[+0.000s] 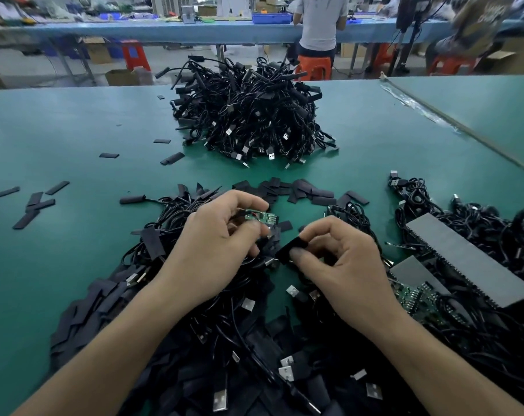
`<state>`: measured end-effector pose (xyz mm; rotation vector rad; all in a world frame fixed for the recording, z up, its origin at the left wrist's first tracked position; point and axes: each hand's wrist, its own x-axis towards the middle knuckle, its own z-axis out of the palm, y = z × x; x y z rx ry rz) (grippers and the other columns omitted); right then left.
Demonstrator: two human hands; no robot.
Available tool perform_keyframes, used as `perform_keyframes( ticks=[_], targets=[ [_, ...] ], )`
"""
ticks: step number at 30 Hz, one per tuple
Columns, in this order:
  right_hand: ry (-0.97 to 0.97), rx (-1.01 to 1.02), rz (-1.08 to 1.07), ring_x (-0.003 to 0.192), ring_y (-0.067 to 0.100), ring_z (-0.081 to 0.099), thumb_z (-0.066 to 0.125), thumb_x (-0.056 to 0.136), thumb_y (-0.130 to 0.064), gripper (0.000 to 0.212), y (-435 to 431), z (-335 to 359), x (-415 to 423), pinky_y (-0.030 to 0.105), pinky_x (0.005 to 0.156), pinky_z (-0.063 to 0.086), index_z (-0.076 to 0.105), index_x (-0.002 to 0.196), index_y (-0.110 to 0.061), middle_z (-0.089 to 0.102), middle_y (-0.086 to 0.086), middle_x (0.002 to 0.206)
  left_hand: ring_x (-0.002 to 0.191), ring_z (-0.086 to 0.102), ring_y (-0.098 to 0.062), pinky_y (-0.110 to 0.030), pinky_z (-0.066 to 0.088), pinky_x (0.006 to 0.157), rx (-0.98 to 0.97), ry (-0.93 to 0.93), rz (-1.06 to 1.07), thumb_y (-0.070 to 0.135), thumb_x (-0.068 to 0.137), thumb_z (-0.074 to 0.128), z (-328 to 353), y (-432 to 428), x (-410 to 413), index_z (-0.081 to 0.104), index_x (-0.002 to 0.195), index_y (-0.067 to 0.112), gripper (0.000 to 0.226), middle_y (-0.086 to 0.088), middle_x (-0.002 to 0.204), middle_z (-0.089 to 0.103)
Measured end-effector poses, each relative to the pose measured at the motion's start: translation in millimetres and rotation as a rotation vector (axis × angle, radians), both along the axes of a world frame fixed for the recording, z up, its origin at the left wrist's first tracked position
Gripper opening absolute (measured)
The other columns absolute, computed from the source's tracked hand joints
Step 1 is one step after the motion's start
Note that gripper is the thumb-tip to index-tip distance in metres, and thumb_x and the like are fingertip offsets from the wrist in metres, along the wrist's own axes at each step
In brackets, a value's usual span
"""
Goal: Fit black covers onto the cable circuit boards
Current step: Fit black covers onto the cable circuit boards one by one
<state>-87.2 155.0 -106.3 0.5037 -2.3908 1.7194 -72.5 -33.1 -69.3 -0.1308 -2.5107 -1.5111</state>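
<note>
Head view, left hand: your left hand has its fingers curled, pinching the green circuit board. The board's bare end points right.
Right hand: your right hand has its fingers closed on a black cover.
Key relation: the cover sits just below and right of the board's free end, near it but not touching. The board lies left to right and the cover slants, so you will probably need to level the cover and slide it leftward.
Around you: loose covers and a cable pile lie on the green surface.
</note>
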Motion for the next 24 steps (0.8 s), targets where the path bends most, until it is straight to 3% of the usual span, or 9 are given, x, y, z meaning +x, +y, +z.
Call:
perform_keyframes(
  ticks=[2,3,5,6,8,13,17,20,24],
  targets=[
    [0.007,0.171,-0.058,0.059,-0.001,0.056,0.074,0.086,-0.022,0.022,-0.2,-3.4,-1.3,0.009,0.061,0.044,0.065,0.101,-0.035,0.071,-0.012,0.079,0.064,0.069,-0.009,-0.019,0.053,0.064,-0.011,0.014,0.003,0.020,0.089,0.068,-0.7,0.6,1.0,0.064,0.098,0.036,0.019,0.011,0.072,0.071],
    [0.030,0.309,-0.126,0.077,-0.005,0.057,0.070,0.090,-0.028,0.028,0.0,-5.9,-3.7,0.010,0.075,0.045,0.063,0.116,-0.034,0.072,-0.015,0.095,0.064,0.069,-0.010,-0.019,0.054,0.064,-0.009,0.019,0.013,0.021,0.088,0.070,-0.9,0.6,0.9,0.065,0.098,0.035,0.018,0.011,0.072,0.071],
    [0.058,0.629,-0.226,0.124,0.004,0.042,0.052,0.097,-0.040,0.045,-0.1,-7.3,-6.5,0.027,0.107,0.030,0.049,0.141,-0.029,0.055,-0.010,0.137,0.064,0.070,-0.010,-0.024,0.056,0.067,0.015,0.020,0.040,0.021,0.089,0.070,-1.5,0.0,0.1,0.065,0.097,0.034,0.016,0.010,0.079,0.071],
    [0.031,0.753,-0.236,0.139,0.011,0.028,0.041,0.099,-0.044,0.052,-1.0,-7.5,-7.0,0.034,0.112,0.018,0.039,0.148,-0.028,0.041,-0.005,0.151,0.064,0.070,-0.010,-0.027,0.057,0.068,0.027,0.019,0.051,0.020,0.089,0.070,-1.8,-0.5,-0.2,0.065,0.097,0.034,0.016,0.008,0.082,0.071],
    [-0.012,0.908,-0.189,0.148,0.015,0.009,0.027,0.099,-0.047,0.058,-2.4,-9.5,-7.8,0.039,0.115,0.007,0.026,0.154,-0.028,0.021,-0.001,0.163,0.063,0.070,-0.011,-0.031,0.058,0.068,0.032,0.016,0.058,0.020,0.090,0.070,-2.5,-0.5,-0.4,0.065,0.097,0.035,0.017,0.007,0.086,0.071],
    [0.020,1.000,-0.133,0.146,0.018,0.008,0.022,0.099,-0.046,0.052,-2.5,-11.8,-6.4,0.041,0.107,0.005,0.032,0.148,-0.034,0.032,-0.012,0.157,0.063,0.071,-0.014,-0.040,0.060,0.070,0.014,0.017,0.064,0.020,0.090,0.070,-3.4,-1.1,0.0,0.065,0.097,0.036,0.018,0.005,0.087,0.071],
    [0.080,0.913,-0.166,0.128,0.010,0.033,0.032,0.099,-0.045,0.038,-3.6,-9.0,-4.8,0.035,0.092,0.014,0.053,0.130,-0.045,0.056,-0.026,0.132,0.063,0.071,-0.012,-0.037,0.060,0.071,0.013,0.023,0.067,0.020,0.090,0.070,-3.6,-1.1,-0.9,0.065,0.097,0.036,0.018,0.005,0.090,0.070],
    [0.062,0.821,-0.175,0.112,0.009,0.042,0.045,0.098,-0.044,0.027,-5.2,-5.5,-5.8,0.031,0.079,0.012,0.063,0.118,-0.049,0.063,-0.026,0.118,0.062,0.071,-0.012,-0.036,0.060,0.070,0.010,0.029,0.077,0.019,0.090,0.070,-4.9,-1.0,-1.8,0.065,0.096,0.036,0.019,0.006,0.084,0.070],
    [0.020,0.677,-0.152,0.108,0.008,0.049,0.059,0.093,-0.039,0.023,-2.7,-3.9,-10.2,0.029,0.082,0.014,0.065,0.112,-0.050,0.066,-0.019,0.107,0.063,0.070,-0.013,-0.038,0.060,0.070,0.009,0.022,0.078,0.020,0.090,0.070,-7.5,-1.1,-2.2,0.065,0.094,0.039,0.020,0.011,0.083,0.069]
  ],
)
